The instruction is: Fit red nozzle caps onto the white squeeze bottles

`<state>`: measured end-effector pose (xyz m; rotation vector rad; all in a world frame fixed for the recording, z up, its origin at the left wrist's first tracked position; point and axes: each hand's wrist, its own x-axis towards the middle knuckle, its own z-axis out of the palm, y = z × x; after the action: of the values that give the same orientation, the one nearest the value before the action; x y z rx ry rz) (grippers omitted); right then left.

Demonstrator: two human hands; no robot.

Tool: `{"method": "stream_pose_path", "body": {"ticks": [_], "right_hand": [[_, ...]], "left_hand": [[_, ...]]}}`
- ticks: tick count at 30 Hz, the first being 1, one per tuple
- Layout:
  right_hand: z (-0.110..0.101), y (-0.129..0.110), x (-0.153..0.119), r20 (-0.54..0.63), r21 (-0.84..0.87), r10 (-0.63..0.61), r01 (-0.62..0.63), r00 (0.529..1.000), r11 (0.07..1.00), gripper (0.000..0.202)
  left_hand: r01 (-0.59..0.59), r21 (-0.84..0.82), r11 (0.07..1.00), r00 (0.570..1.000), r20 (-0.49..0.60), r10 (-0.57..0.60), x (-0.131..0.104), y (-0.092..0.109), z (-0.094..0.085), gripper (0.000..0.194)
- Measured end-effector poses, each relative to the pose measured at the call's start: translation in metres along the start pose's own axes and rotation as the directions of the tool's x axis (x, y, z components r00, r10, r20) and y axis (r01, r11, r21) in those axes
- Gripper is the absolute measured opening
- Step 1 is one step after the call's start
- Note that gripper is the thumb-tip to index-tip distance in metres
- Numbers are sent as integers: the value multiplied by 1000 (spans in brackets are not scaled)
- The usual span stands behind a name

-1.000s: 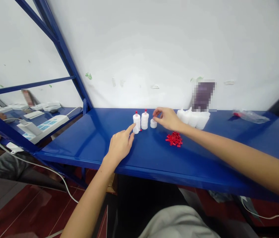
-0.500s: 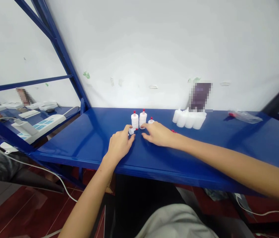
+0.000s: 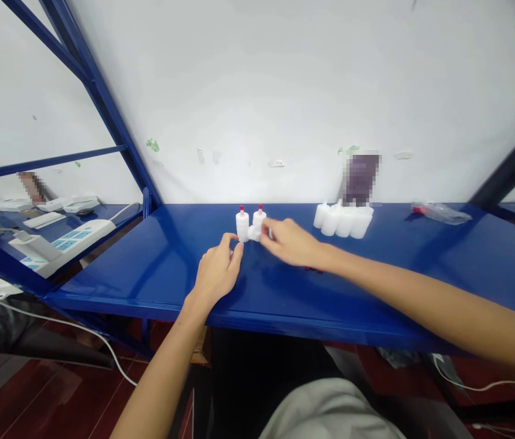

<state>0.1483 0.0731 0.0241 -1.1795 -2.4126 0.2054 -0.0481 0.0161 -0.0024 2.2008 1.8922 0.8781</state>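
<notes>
Two white bottles with red tips stand upright on the blue table, a left one (image 3: 242, 225) and a right one (image 3: 259, 215). A white bottle (image 3: 254, 233) lies tilted in front of them, its end at the fingers of my right hand (image 3: 291, 242), which are closed on it. My left hand (image 3: 217, 268) rests just left of the left bottle, thumb and forefinger apart, with nothing visible between them. Small red pieces (image 3: 314, 269) lie partly hidden under my right forearm.
Several white bottles without red tips (image 3: 343, 221) stand at the back right, before a blurred dark object (image 3: 361, 178). Farther right lies a clear plastic bag (image 3: 444, 213). A white power strip (image 3: 72, 241) is beyond the blue frame (image 3: 102, 103) at left.
The small bottle that was by my left hand now lies between my hands, at my right fingers. My left hand has let go of it. The view has shifted slightly.
</notes>
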Motion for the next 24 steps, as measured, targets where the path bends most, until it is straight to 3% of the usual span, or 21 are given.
{"method": "stream_pose_path", "body": {"ticks": [3,6,10,15,19,21,24], "right_hand": [[-27,22,6,-187,40,63,-56,980,998,28],[-39,43,23,-228,-3,113,-116,967,993,33],[-29,53,40,-149,-51,129,-138,980,989,32],[-21,50,37,-52,-77,127,-130,991,988,39],[-36,49,15,-100,-75,109,-117,989,990,32],[-45,47,-4,-26,-87,88,-90,996,992,23],[-54,43,-33,177,-55,22,-13,984,998,15]], "left_hand": [[-56,-108,993,998,-32,53,0,5,2,31],[-94,-209,973,995,-58,84,-1,16,4,34],[-105,-334,937,994,-69,87,-7,36,7,34],[-81,-446,891,994,26,103,-11,45,13,37],[6,-588,809,991,109,72,-9,42,22,39],[67,-668,741,984,166,60,-10,42,27,37],[118,-710,694,972,226,66,-13,47,31,34]]}}
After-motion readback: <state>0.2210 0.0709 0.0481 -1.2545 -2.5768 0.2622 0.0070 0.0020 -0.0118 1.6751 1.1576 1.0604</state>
